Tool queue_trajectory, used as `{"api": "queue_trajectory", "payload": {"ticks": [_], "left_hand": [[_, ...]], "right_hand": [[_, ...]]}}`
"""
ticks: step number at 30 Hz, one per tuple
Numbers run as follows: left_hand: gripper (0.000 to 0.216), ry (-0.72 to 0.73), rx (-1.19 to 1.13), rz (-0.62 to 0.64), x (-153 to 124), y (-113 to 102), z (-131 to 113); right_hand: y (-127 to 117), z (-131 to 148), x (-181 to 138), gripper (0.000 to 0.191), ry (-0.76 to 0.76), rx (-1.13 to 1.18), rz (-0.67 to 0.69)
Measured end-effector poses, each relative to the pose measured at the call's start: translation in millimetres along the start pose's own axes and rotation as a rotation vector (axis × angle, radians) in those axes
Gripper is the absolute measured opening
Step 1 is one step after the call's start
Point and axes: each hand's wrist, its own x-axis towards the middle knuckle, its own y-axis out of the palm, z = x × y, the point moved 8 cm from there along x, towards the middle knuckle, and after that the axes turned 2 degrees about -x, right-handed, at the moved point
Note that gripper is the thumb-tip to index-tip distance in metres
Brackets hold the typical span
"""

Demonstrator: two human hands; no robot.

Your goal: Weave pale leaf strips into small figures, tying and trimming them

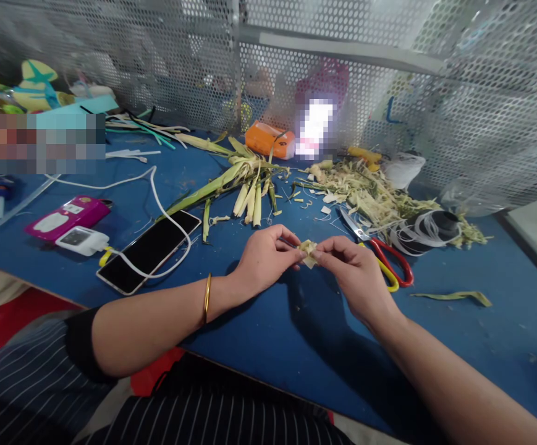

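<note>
Between my two hands is a small pale yellow-green piece of plant leaf (309,254), folded or crumpled, held just above the blue table. My left hand (266,259) pinches its left side between thumb and fingertips. On the other side, my right hand (356,272) pinches it the same way. Close by my right hand lie scissors (391,259) with one red and one yellow handle, partly covered by that hand. Beyond my hands rests a bundle of long green leaves with pale stalk ends (249,191).
A heap of shredded plant scraps (370,194) lies back right, beside a spool of thin white cord (428,232). At left are a dark-screened phone (152,250), a white cable and a magenta device (68,217). An orange packet (269,139) stands near the perforated metal panel (194,68).
</note>
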Motion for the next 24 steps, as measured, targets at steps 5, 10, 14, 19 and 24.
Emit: {"api": "queue_trajectory", "payload": {"ticks": [5, 10, 14, 19, 24], "left_hand": [[0.018, -0.001, 0.030, 0.022, -2, 3, -1], [0.019, 0.021, 0.072, 0.045, -2, 3, 1], [0.017, 0.054, 0.142, 0.037, -3, 2, -1], [0.012, 0.088, 0.226, 0.015, -4, 0, -9], [0.012, 0.110, 0.282, 0.035, -5, 1, -10]], "right_hand": [[0, -1, 1, 0.013, 0.022, -0.076, 0.023], [0, 2, -1, 0.014, 0.007, -0.123, 0.014], [-1, 16, -2, 0.016, -0.119, -0.221, -0.022], [-1, 18, -4, 0.017, -0.154, -0.293, -0.053], [1, 6, -2, 0.019, -0.038, -0.067, -0.007]]}}
